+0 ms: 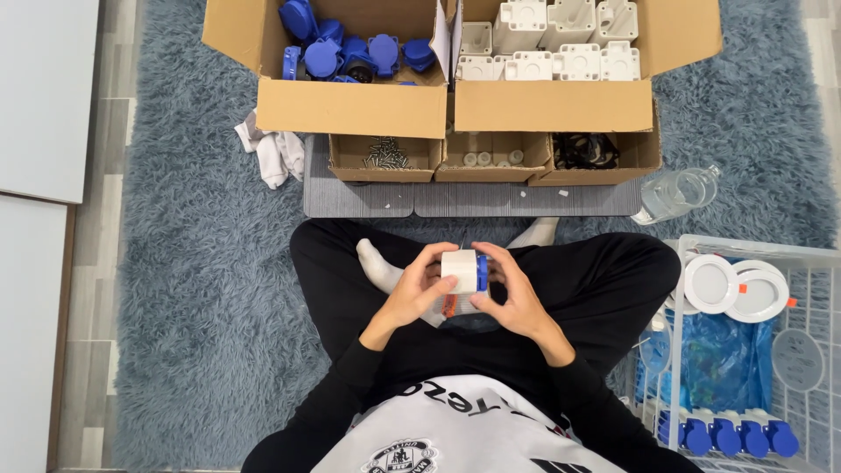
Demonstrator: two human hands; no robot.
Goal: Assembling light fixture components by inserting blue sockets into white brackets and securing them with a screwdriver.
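A person sits cross-legged on a grey-blue shag rug [201, 263], assembling a socket unit [462, 271] over the lap: a white housing with a blue cover at its right face. The left hand [412, 289] wraps the white body from about nine o'clock, fingers curled over its top and thumb across the near face; the right hand [512, 293] closes on the blue end from three o'clock, fingertips over the rim. Both hands are clamped on the one piece, which lies between the palms, touching each, at the centre of the view. The fit would likely go best with the left hand steadying the body while the right presses the cover square and evenly, not tilted. At eleven o'clock an open carton holds blue covers [346, 48]; at twelve, small trays hold screws [384, 156] and other parts; at one o'clock a second carton holds white housings [561, 39]. A clear plastic bottle [676, 193] lies at two o'clock, and a white wire basket [745, 250] at four o'clock holds finished units [727, 435].
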